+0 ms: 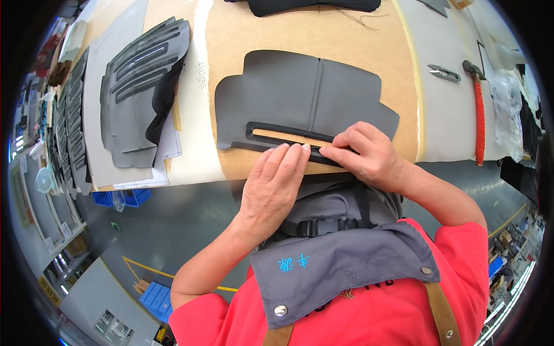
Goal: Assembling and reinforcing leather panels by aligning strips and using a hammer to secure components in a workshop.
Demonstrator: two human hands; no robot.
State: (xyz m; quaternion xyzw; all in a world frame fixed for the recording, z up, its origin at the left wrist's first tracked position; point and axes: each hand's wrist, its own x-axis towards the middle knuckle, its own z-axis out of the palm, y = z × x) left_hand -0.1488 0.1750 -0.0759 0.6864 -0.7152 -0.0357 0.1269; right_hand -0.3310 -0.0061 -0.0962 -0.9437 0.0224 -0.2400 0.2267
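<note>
A grey sheet panel (pixel 277 86) with a stitched seam lies on the brown table top in front of me. Along its near edge runs a long narrow slot framed by a black strip (pixel 288 130). My left hand (pixel 277 184) rests its outstretched fingers flat on the strip's near side. At the slot's right part, my right hand (pixel 366 153) has thumb and forefinger closed together on the black strip, with the other fingers curled. Both sets of fingertips are close together, and the right hand hides the slot's right end.
To the left lies a stack of similar grey panels (pixel 138 92) with black-framed slots. Thread snips (pixel 444 73) and a hammer with a red handle (pixel 479 121) lie at the right. A black piece (pixel 311 6) sits at the far edge. Blue bins (pixel 157 300) stand on the floor.
</note>
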